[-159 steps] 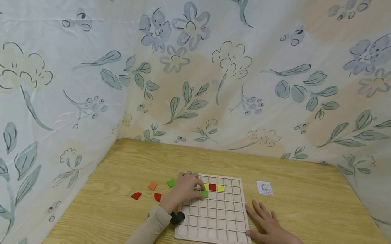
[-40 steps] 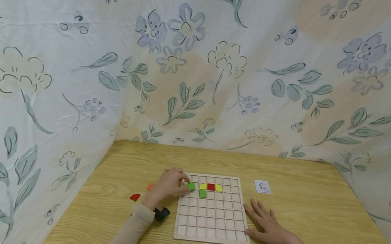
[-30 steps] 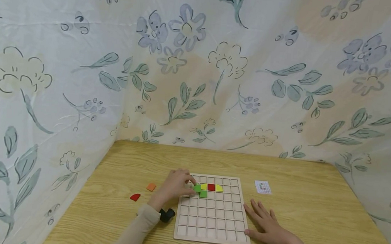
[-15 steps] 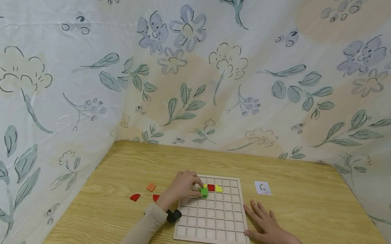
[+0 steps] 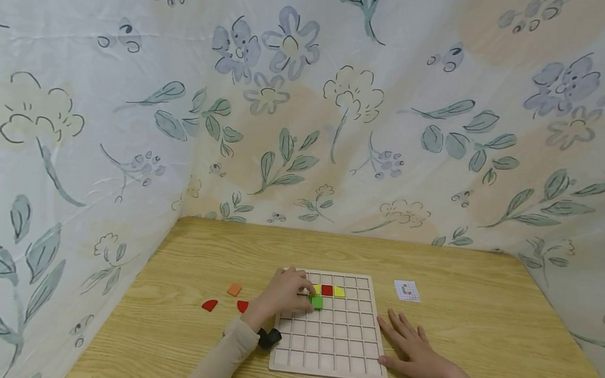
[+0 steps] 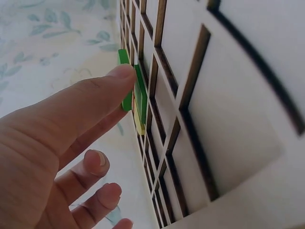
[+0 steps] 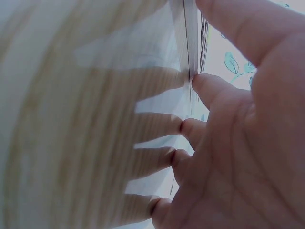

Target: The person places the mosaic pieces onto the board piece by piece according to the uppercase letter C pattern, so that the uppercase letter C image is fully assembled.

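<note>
My left hand (image 5: 284,292) pinches a green square tile (image 6: 127,101) between thumb and fingers, just over the upper left part of the wooden grid board (image 5: 327,371). Close below it, a second green tile (image 6: 140,95) lies on the board; in the head view the two overlap. One row farther back are a red square tile (image 5: 327,290) and a yellow curved tile (image 5: 339,291), with another yellow piece partly hidden by my fingers. My right hand (image 5: 418,352) lies with spread fingers on the table, its thumb and a fingertip touching the board's right edge.
Left of the board on the table lie an orange tile (image 5: 234,290), a red quarter-round tile (image 5: 209,305) and another red tile (image 5: 242,306) beside my left wrist. A small printed grid card (image 5: 407,290) lies right of the board. Floral cloth (image 5: 308,123) hangs behind.
My left hand has brought the second green tile from the board's left edge rightward over the placed green one, then slightly nearer to me. My right hand has stayed put.
</note>
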Demonstrator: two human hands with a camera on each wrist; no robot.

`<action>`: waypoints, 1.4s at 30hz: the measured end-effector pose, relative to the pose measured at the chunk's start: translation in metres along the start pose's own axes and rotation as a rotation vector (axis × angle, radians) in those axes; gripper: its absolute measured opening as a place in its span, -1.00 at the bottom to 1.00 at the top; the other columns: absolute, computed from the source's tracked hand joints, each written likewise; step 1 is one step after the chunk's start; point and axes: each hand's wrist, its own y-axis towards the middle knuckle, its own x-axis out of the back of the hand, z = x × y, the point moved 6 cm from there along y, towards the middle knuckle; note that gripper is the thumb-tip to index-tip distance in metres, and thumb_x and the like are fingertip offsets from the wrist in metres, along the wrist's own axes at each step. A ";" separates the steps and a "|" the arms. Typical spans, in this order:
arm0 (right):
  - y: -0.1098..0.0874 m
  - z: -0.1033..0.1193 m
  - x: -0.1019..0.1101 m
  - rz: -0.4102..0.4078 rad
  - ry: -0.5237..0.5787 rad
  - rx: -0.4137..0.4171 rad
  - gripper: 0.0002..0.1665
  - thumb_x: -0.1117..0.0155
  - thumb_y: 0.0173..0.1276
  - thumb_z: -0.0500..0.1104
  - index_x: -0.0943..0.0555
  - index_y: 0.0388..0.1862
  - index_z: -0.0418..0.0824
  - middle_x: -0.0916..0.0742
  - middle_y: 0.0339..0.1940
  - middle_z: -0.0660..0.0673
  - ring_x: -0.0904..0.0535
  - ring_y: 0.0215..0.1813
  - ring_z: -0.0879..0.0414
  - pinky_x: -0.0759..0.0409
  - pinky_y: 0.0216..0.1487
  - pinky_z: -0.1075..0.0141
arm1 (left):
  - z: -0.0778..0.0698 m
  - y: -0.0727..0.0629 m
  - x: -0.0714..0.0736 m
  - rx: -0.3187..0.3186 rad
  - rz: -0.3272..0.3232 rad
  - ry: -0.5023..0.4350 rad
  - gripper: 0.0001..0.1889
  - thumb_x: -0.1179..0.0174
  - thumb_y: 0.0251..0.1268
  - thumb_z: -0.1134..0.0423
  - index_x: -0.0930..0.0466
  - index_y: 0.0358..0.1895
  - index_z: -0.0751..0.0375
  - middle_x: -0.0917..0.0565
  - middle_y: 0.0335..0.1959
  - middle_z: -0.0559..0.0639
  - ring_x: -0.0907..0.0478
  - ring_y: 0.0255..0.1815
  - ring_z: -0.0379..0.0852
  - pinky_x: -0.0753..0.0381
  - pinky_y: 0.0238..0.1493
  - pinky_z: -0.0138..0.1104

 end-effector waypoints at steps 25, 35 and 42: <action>-0.001 0.001 0.001 0.014 0.000 -0.013 -0.12 -0.20 0.27 0.04 -0.09 0.46 -0.21 0.04 0.44 -0.48 0.35 0.46 -0.32 0.46 0.12 -0.42 | -0.003 -0.014 -0.004 -0.021 0.024 0.035 -0.79 -0.37 -0.08 -0.11 -0.72 -0.33 -0.22 -0.42 -0.51 -0.26 -0.21 -0.42 -0.24 -0.18 -0.20 -0.24; 0.001 -0.003 0.001 0.012 -0.033 -0.020 -0.10 -0.21 0.26 0.05 -0.08 0.46 -0.23 0.03 0.46 -0.44 0.29 0.40 -0.49 0.44 0.13 -0.42 | -0.004 -0.017 -0.005 -0.041 -0.002 0.058 -0.79 -0.36 -0.09 -0.14 -0.72 -0.35 -0.24 -0.40 -0.52 -0.30 -0.20 -0.43 -0.27 -0.19 -0.16 -0.24; 0.001 -0.002 -0.001 0.015 -0.023 -0.022 -0.10 -0.20 0.27 0.06 -0.08 0.46 -0.22 0.03 0.46 -0.43 0.30 0.40 -0.48 0.45 0.13 -0.42 | -0.001 -0.021 0.002 0.007 -0.015 -0.003 -0.81 -0.38 -0.05 -0.05 -0.73 -0.32 -0.18 -0.47 -0.47 -0.16 -0.22 -0.38 -0.23 -0.21 -0.11 -0.16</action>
